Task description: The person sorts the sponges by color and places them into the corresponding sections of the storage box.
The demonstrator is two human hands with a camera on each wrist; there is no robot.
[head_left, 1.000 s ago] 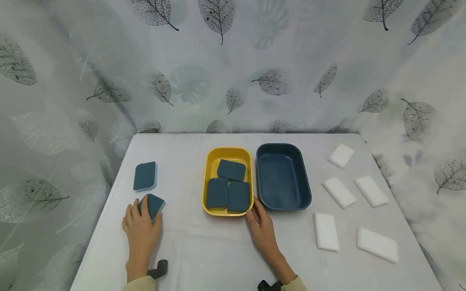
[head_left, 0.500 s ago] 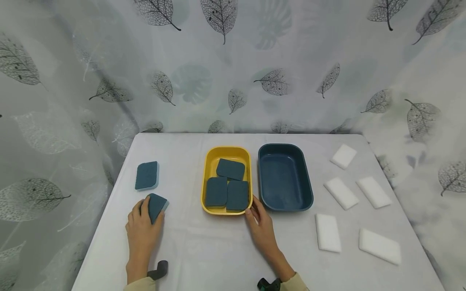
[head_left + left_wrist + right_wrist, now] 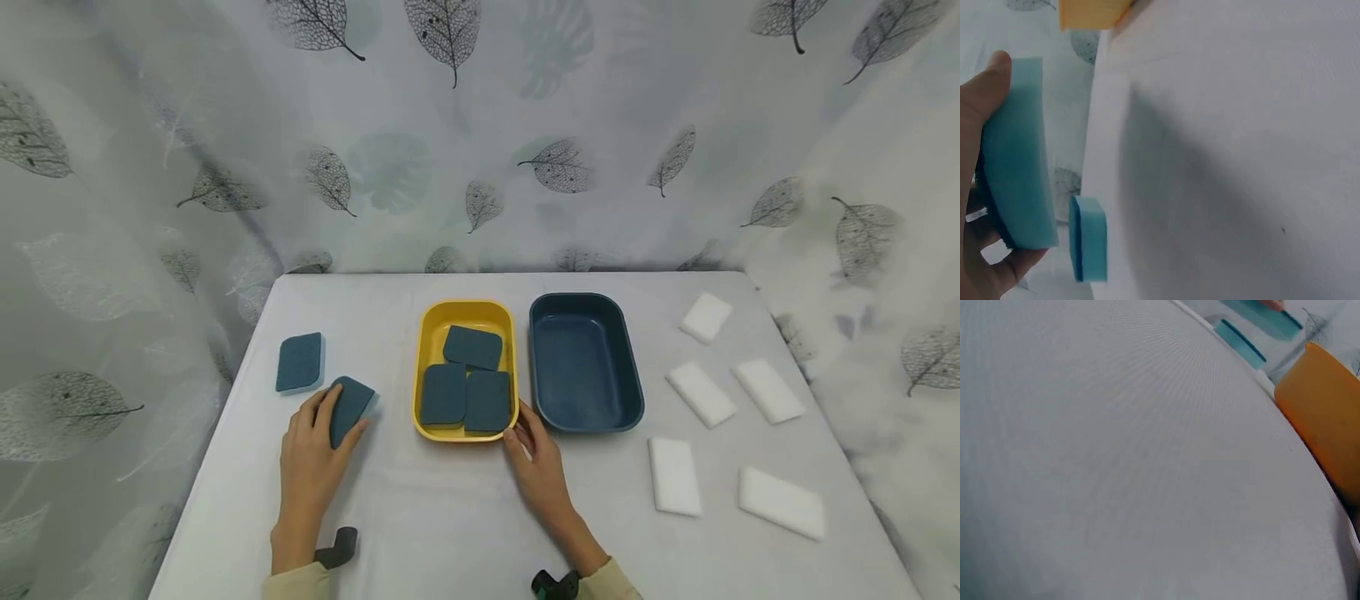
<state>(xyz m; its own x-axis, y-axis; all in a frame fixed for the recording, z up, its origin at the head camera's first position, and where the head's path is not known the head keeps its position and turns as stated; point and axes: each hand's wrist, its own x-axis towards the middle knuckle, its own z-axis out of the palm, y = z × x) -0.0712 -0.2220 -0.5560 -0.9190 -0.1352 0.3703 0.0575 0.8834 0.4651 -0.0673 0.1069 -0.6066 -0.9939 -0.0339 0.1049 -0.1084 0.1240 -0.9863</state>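
Note:
My left hand (image 3: 311, 454) grips a blue scouring sponge (image 3: 348, 410) between thumb and fingers, its dark pad facing up in the head view. In the left wrist view this sponge (image 3: 1022, 156) is raised over the white table, which carries a shadow. Another sponge (image 3: 299, 362) lies on the table just beyond the hand. Right of it stands a yellow tray (image 3: 424, 367), with three dark-topped sponges (image 3: 487, 401) inside. My right hand (image 3: 537, 467) holds the tray's near right corner, thumb at the front and fingers along the side. The right wrist view shows the tray's outer wall (image 3: 1319, 406).
A dark blue tray (image 3: 587, 417) stands close to the right of the yellow one. Several white sponges (image 3: 675, 477) lie scattered on the right part of the table (image 3: 450, 525). A leaf-patterned curtain (image 3: 480, 125) hangs behind and at both sides.
My left hand has moved right and slightly away from me with the gripped sponge, coming nearer the yellow tray. My right hand has stayed at the tray's corner.

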